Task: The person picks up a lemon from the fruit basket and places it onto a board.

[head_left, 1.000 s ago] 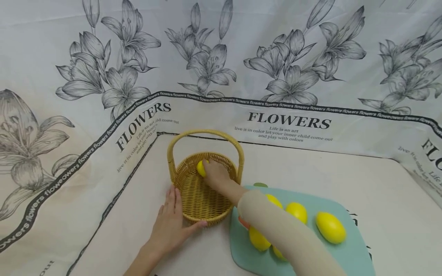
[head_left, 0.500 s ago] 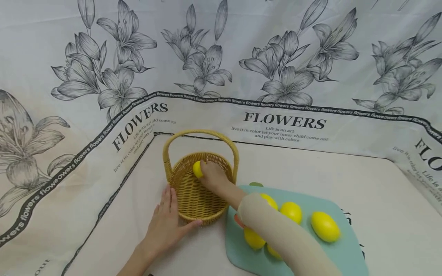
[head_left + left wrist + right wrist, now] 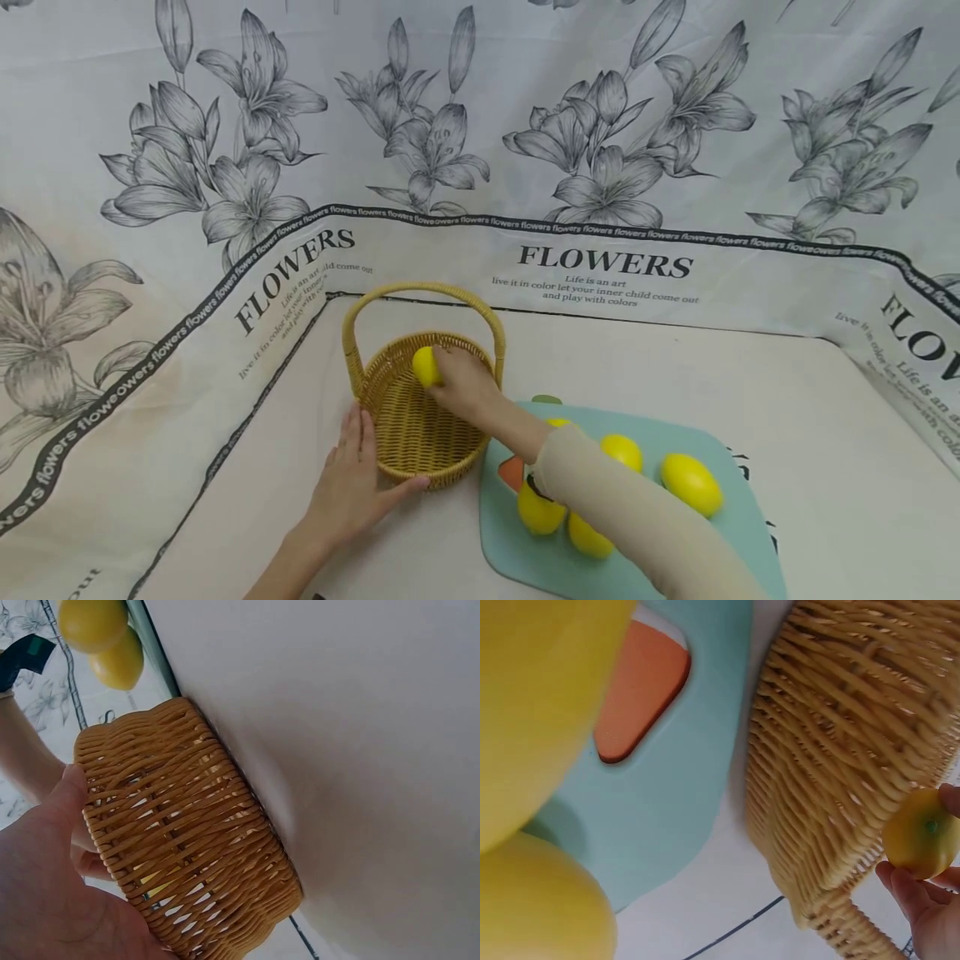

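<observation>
A yellow lemon (image 3: pixel 423 367) is pinched in my right hand (image 3: pixel 467 387), which reaches over the round wicker basket (image 3: pixel 442 477). In the right wrist view the fingertips hold the lemon (image 3: pixel 919 836) beside the basket's rim, its end spot facing the camera. My left hand (image 3: pixel 351 490) lies against the basket's near left side, fingers straight along the outside and thumb at the front. In the left wrist view that thumb touches the rim of the wicker wall (image 3: pixel 180 825). No other fruit shows on the basket's woven floor.
A pale green board (image 3: pixel 510 546) with an orange patch (image 3: pixel 512 472) stands right of the basket. Several lemons (image 3: pixel 690 485) lie on it, partly hidden by the right sleeve (image 3: pixel 630 508). The basket's tall handle (image 3: pixel 420 287) arches at the back. Flower-printed cloth rises behind.
The whole scene has slid a little left in the head view. My right forearm has shifted slightly right relative to the basket, still holding the lemon. The left hand keeps its place on the basket.
</observation>
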### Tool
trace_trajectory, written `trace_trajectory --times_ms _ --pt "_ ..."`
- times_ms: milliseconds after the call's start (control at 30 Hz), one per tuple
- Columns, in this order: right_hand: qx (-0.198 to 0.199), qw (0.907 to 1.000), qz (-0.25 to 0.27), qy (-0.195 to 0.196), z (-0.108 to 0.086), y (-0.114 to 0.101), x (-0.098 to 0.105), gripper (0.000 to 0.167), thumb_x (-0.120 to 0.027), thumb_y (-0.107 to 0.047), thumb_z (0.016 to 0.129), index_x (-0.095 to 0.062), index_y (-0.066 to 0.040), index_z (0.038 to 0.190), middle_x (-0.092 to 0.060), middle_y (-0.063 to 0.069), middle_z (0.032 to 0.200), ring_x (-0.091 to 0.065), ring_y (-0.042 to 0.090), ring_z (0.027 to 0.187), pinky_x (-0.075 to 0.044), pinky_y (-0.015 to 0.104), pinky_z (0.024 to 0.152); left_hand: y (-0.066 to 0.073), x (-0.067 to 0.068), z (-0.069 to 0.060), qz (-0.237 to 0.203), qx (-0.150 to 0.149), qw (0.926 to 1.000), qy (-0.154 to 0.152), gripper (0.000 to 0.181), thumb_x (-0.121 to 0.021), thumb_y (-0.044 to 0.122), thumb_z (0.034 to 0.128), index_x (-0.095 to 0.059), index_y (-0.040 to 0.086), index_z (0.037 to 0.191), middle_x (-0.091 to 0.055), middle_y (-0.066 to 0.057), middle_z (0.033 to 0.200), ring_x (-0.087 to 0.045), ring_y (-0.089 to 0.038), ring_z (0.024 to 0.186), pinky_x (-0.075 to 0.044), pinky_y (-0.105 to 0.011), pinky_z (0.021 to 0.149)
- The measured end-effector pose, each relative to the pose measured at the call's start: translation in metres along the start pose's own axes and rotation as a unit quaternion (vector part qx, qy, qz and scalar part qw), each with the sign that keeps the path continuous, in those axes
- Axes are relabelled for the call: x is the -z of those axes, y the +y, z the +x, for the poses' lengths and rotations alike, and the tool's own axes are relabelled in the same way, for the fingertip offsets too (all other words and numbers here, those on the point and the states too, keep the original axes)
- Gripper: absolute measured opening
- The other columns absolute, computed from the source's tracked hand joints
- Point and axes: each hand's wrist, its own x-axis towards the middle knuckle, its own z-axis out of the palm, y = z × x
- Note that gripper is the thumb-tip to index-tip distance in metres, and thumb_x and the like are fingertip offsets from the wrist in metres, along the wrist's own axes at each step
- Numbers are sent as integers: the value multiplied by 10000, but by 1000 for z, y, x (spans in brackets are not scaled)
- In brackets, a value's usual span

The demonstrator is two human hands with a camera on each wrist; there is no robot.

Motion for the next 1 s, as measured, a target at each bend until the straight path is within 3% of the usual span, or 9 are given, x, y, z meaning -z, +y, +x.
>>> trace_trajectory --times_ms 333,533,1000 --pt "57 9996 48 272 -28 -10 19 553 -737 -174 845 -528 54 1304 -665 191 1094 -671 252 886 -569 326 743 2 1 2 5 28 9998 -183 1210 -530 749 798 -34 -115 1485 87 -271 1580 -11 -435 1471 -215 -629 1127" --pt "173 9985 192 476 -42 -11 27 592 -747 -180 838 -514 67 1323 -617 227 1248 -653 319 1056 -555 386 878 2 1 2 -20 77 9996 -258 1215 -526 754 796 -24 -112 1486 81 -280 1577 4 -435 1471 -189 -636 1131" --pt "129 9952 670 697 -86 -1 42 594 -763 -163 811 -533 42 1318 -615 196 1261 -629 305 1113 -543 377 908 3 6 -1 45 143 9991 -399 1211 -512 750 808 -12 -121 1484 84 -299 1568 9 -452 1463 -186 -665 1113"
